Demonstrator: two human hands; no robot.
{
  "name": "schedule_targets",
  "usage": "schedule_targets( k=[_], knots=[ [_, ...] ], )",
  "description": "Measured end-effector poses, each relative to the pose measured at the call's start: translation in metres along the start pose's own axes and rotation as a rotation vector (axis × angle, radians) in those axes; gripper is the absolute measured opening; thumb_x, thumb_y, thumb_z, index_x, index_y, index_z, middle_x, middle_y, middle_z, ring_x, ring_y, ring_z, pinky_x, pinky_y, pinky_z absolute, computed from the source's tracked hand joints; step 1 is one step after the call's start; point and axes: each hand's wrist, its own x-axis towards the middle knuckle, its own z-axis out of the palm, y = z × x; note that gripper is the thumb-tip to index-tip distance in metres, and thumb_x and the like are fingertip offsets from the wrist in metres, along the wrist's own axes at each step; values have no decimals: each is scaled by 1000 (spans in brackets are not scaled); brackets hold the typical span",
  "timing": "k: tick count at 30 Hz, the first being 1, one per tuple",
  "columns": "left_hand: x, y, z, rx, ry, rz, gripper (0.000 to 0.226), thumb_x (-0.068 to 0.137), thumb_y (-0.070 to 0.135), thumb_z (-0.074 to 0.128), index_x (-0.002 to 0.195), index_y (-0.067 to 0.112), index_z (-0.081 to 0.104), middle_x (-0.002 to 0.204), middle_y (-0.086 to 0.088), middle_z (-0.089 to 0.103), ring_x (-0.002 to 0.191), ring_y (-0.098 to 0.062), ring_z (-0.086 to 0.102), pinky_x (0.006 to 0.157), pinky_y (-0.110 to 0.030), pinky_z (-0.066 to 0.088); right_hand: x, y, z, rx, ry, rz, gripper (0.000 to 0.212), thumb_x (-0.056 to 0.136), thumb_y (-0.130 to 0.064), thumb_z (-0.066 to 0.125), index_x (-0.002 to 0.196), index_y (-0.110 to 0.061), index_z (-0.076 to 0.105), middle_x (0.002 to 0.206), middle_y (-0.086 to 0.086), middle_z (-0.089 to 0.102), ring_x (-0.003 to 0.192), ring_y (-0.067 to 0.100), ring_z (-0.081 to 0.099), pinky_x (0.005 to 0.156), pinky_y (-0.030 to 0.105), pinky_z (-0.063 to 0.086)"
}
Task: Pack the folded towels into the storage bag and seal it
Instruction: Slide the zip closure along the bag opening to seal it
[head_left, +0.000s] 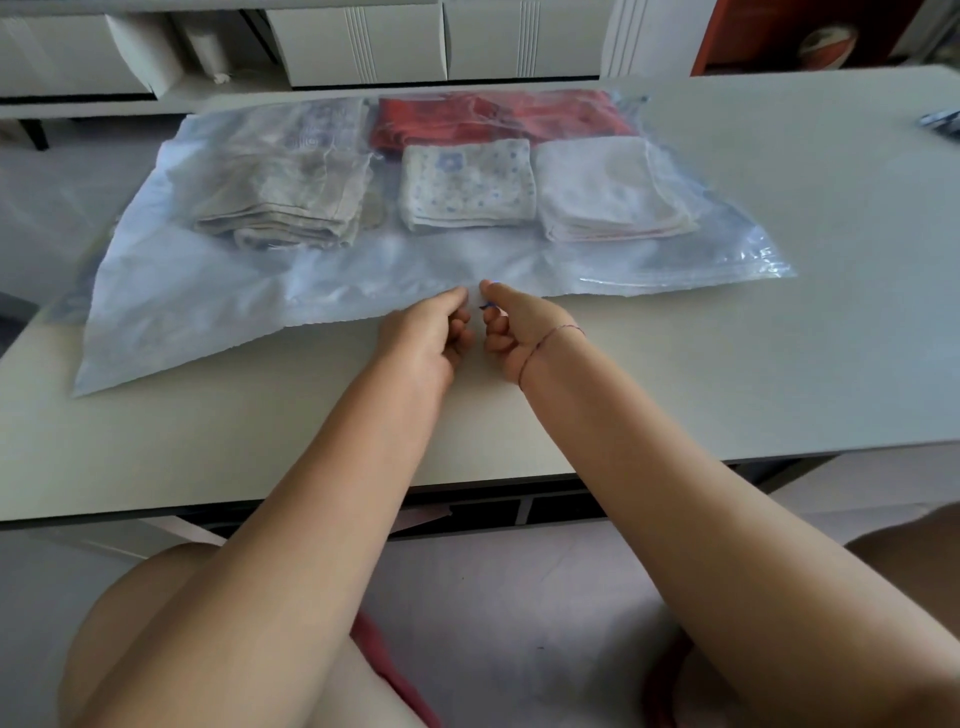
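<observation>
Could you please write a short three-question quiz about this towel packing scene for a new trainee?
1. True or false: the towels lie inside the storage bag.
2. Which towel is farthest from the person? A. red towel B. white towel C. flower-print towel
3. Fill in: the left hand and right hand pinch the bag's near ____.

Key: 1 true; 2 A; 3 edge.

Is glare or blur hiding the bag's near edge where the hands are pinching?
Head view: soft, even light; the storage bag has only mild sheen, its near edge readable. Left hand and right hand are sharp enough; wide-angle bending curves the table edges.
</observation>
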Motion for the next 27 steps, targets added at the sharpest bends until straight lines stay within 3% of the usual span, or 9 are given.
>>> schedule_targets(
  k=[3,7,10,13,17,20,22,27],
  knots=[
    [-1,6,-5,-13,1,-9,19,85,6,62,68,8,55,30,5,48,25,-2,38,31,-9,33,0,-8,-9,43,-16,7,30,94,-12,52,66,-11,42,54,1,39,19,2,28,24,11,18],
    [-2,12,-12,24,32,-15,19,84,8,64,68,9,55,42,4,50,26,-2,39,32,-11,35,2,-27,-31,111,23,9,30,94,-12,51,66,-13,41,29,-4,41,19,1,30,24,10,17],
    [-2,7,-12,32,54,-15,20,84,9,63,66,10,54,55,1,48,27,-3,39,33,-11,36,1,-33,-42,113,37,9,28,94,-14,53,67,-13,43,30,-5,43,20,1,32,24,11,18],
    [-7,2,1,-7,47,-25,20,85,14,63,69,11,52,60,-1,47,31,-3,38,33,-11,36,1,-32,-44,108,46,-9,25,93,-15,56,70,-14,47,45,-3,44,21,1,33,26,11,20],
    [-17,-9,35,29,-78,-77,20,84,25,66,73,14,54,62,-3,49,46,-6,40,34,-12,40,2,-32,-45,101,39,-8,26,93,-17,55,69,-13,45,34,-5,44,21,1,32,26,10,21],
    [-17,-19,55,12,-114,-96,17,85,16,65,71,10,57,45,-1,56,36,-6,48,35,-12,42,5,-32,-48,89,55,2,28,92,-18,58,68,-10,47,45,-2,45,25,2,35,27,10,24],
    [-13,-22,58,-6,-92,-92,17,85,9,64,70,6,57,34,2,54,27,-3,47,35,-13,43,5,-34,-51,97,57,10,28,92,-18,58,68,-9,47,39,-3,44,25,2,35,26,11,24],
    [-11,-20,54,-6,-105,-58,19,85,5,63,68,6,55,55,-2,53,26,-2,44,36,-14,45,2,-44,-63,122,54,-10,28,94,-15,54,68,-11,44,29,-5,42,20,1,31,25,10,19]
  ],
)
